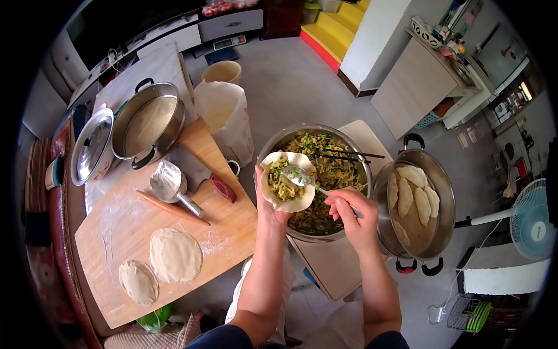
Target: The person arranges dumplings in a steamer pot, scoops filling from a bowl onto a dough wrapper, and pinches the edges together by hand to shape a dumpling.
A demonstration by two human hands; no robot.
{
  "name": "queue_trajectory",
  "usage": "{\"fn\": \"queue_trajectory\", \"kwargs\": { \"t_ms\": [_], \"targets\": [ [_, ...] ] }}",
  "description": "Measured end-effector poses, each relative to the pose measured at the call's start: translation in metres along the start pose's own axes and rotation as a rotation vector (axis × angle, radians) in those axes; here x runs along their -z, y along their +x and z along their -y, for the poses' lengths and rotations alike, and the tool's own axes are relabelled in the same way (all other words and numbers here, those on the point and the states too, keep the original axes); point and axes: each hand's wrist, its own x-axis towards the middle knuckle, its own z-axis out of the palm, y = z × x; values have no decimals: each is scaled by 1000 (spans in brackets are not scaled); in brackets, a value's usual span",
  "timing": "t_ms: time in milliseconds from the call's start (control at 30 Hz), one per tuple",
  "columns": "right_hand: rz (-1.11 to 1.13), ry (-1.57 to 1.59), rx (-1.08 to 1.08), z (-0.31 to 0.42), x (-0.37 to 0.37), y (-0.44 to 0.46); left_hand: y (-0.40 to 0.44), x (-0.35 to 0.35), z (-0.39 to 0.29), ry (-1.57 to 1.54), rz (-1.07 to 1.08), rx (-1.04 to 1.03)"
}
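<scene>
In my left hand [269, 216] a round dough wrapper [302, 203] lies cupped, with chopped green and yellow filling [279, 183] in its hollow. My right hand [356, 216] grips a metal spoon [297, 176], whose bowl rests on the filling. Both hands are over a large steel bowl [273, 139] of the same filling. A pair of dark chopsticks [351, 156] lies across that bowl. To the right, several folded dumplings [421, 198] lie in a two-handled steel pan [444, 203].
On the wooden board [226, 250] at left are two flat dough pieces [175, 255], a rolling pin [172, 207], a flour-dusted metal scoop [168, 181] and a cleaver with a red handle [223, 188]. Behind stand another pan [174, 125] and a white sack [237, 131]. A fan [533, 221] is far right.
</scene>
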Motion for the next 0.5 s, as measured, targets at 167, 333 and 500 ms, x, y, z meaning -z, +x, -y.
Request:
{"fn": "queue_trajectory", "kwargs": {
  "t_ms": [167,333,500],
  "targets": [
    [-133,-254,95,10,16,-11,-1,-3,-6,48,-44,-58],
    [74,-703,147,-40,0,-43,-1,-2,-9,-5,-57,-19],
    [364,-787,48,-32,-11,-49,-1,2,-5,-24,28,9]
  ]
}}
